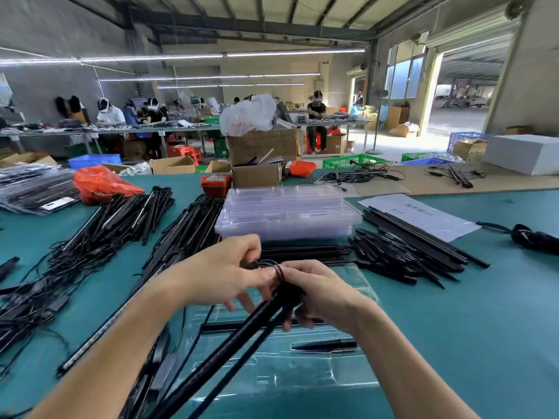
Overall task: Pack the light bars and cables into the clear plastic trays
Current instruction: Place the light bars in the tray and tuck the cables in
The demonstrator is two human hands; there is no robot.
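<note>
Hands together over open clear tray (348,279) on green surface (484,313): left hand (223,273) pinching cable loops (272,267), right hand (320,294) gripping light bars (242,331). Risk: coil springing loose if pinch slackens, bars sliding off, snagging tray edge.

The hall was evenly bright under long white ceiling tube lights (151,57), with overexposed daylight at the open roller doorway (462,95) on the right. Wide-angle distortion curved the edges; the near hands were motion-blurred; shadows stayed soft.
</note>
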